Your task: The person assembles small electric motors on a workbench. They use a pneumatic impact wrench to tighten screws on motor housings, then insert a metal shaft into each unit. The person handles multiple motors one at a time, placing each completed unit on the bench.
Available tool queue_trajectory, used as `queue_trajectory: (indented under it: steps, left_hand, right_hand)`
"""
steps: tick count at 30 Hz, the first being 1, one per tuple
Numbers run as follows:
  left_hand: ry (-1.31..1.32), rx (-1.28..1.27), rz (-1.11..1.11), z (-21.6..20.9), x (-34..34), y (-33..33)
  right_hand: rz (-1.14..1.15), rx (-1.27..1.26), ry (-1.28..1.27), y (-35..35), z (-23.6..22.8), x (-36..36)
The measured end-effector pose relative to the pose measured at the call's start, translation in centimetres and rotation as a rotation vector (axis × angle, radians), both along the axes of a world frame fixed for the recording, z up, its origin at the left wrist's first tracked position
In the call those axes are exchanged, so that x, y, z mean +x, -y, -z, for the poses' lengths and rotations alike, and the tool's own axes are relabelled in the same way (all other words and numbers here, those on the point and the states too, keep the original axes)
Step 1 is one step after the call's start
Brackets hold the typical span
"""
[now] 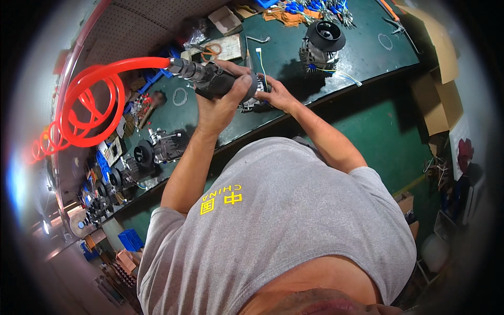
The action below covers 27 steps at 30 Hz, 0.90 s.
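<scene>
My left hand (227,102) is wrapped round a black air tool (212,84), with a metal fitting and a red coiled air hose (137,63) at its rear end. The tool's front end is over a metal motor unit (252,104) at the bench's near edge; the exact point of contact is hidden by the tool and my fingers. From the right, my right hand (281,97) grips the side of that unit, its fingertips partly out of sight. A thin yellow-green wire with a white connector (258,51) rises behind the unit.
A finned motor with a black fan wheel (325,37) stands on the green bench (367,50) to the right. More motors (163,147) line the bench at left. Orange-handled scissors (211,51) lie at the back. Blue connectors (310,7) are heaped far off. Cardboard (433,100) is beyond the right end.
</scene>
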<state>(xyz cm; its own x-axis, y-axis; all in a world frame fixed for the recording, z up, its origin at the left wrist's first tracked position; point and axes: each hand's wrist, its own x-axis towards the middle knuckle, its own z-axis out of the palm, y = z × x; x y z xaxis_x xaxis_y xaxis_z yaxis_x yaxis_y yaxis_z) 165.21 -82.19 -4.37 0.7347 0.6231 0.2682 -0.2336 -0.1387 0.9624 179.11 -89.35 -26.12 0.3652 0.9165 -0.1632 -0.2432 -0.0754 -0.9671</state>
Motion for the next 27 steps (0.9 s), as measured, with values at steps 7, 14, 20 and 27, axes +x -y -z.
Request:
queue_trajectory:
  steps: [7, 14, 20, 27]
  left_hand:
    - [-0.001, 0.015, -0.021, -0.5, -0.1, -0.4]
    - [0.054, -0.030, -0.097, -0.6, -0.4, -0.7]
    - [0.095, -0.002, -0.129, -0.8, -0.6, -1.0]
    - [0.106, 0.034, -0.159, -1.6, -1.1, -1.0]
  right_hand:
    - [-0.012, 0.018, 0.001, 0.0, 0.6, 0.1]
    - [0.303, 0.138, 0.240, 2.5, 3.3, -0.3]
    - [0.224, 0.162, 0.616, 5.5, -2.9, -2.0]
    - [0.219, 0.181, 0.692, 4.3, -0.9, -2.4]
